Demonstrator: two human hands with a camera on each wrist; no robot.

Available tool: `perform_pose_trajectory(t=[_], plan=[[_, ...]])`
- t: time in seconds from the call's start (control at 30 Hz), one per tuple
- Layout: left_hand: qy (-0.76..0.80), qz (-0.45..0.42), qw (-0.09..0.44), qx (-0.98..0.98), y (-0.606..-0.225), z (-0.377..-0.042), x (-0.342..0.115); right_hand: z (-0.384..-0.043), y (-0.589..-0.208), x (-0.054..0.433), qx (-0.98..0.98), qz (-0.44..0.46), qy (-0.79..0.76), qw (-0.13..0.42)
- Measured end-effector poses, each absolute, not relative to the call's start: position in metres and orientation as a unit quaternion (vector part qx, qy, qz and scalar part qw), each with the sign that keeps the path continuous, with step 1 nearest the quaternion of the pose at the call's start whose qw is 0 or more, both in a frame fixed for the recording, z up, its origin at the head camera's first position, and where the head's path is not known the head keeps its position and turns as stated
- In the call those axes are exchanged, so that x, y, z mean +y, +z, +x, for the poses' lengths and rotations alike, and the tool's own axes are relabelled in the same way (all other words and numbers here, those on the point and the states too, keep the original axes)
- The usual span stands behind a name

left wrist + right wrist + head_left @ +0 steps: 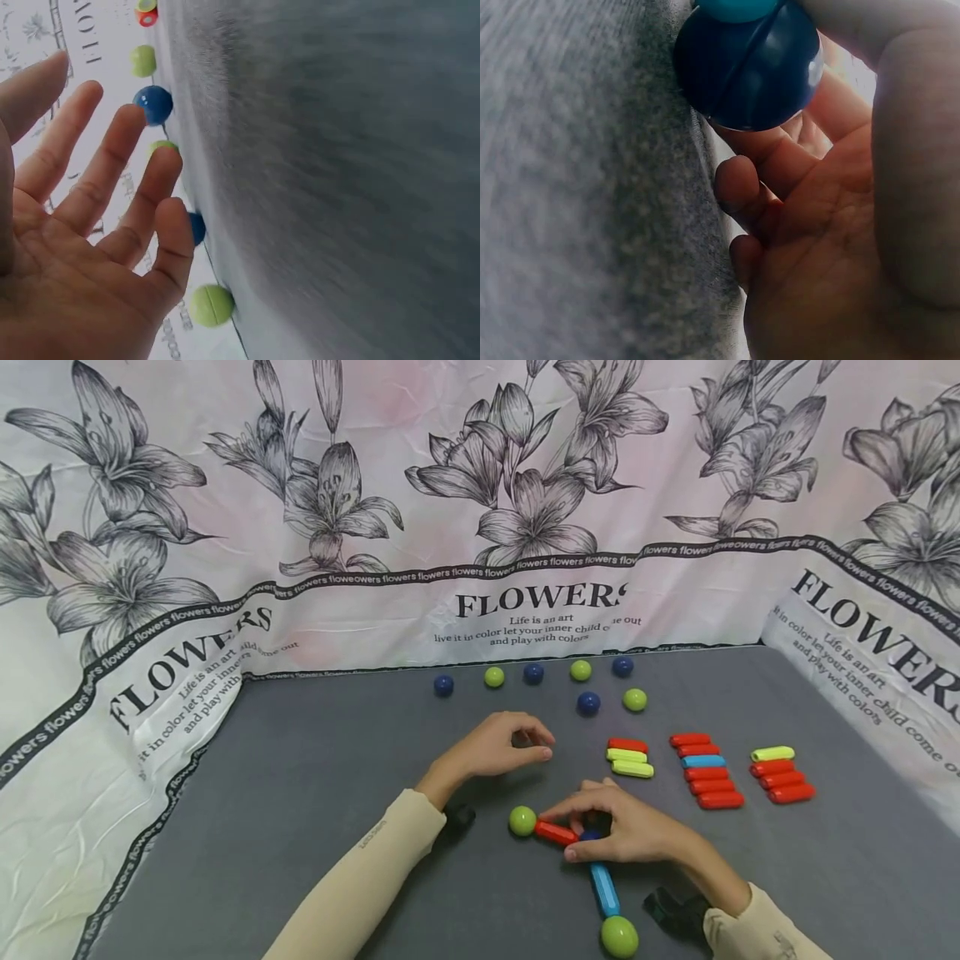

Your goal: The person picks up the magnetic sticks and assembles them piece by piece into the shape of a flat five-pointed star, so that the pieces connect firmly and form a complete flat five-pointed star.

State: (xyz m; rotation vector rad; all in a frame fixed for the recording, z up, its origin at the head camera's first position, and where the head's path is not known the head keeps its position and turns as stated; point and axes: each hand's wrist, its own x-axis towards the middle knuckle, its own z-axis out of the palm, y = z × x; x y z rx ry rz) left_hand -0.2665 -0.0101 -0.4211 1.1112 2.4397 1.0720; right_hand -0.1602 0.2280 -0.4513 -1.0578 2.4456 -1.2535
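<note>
My right hand (626, 822) grips a dark blue ball (750, 67), with the thumb on its near side and the fingers curled round its far side. In the head view the hand covers most of that ball. A red stick (557, 833) runs left from it to a green ball (522, 821), my index fingertip beside the stick. Toward the front, a light blue stick (604, 890) joins the dark blue ball to another green ball (619, 937). My left hand (498, 745) hovers over the table holding nothing, fingers loosely bent in the left wrist view.
Loose dark blue balls (588, 703) and green balls (634, 699) stand along the table's back. Right of centre, sticks lie in three groups: a red and yellow one (630, 756), a red one with a blue stick (705, 762), and another (783, 774). A flowered cloth (525, 610) hangs behind.
</note>
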Motion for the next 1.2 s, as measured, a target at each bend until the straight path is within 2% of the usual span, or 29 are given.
perform_pose_trajectory(t=[0.23, 0.57, 0.7, 0.9, 1.2], plan=[[0.373, 0.385, 0.160, 0.829, -0.421, -0.280, 0.024, -0.160, -0.453, 0.228, 0.822, -0.364, -0.427, 0.101], [0.279, 0.456, 0.139, 0.834, -0.417, -0.286, 0.076, -0.158, -0.452, 0.227, 0.817, -0.366, -0.435, 0.096], [0.212, 0.480, 0.148, 0.839, -0.415, -0.284, 0.092, -0.158, -0.452, 0.226, 0.819, -0.366, -0.433, 0.092], [0.125, 0.496, 0.141, 0.848, -0.415, -0.279, 0.100, -0.157, -0.452, 0.226, 0.823, -0.366, -0.426, 0.083], [0.128, 0.467, 0.111, 0.868, -0.419, -0.282, 0.087, -0.158, -0.452, 0.225, 0.827, -0.353, -0.427, 0.099]])
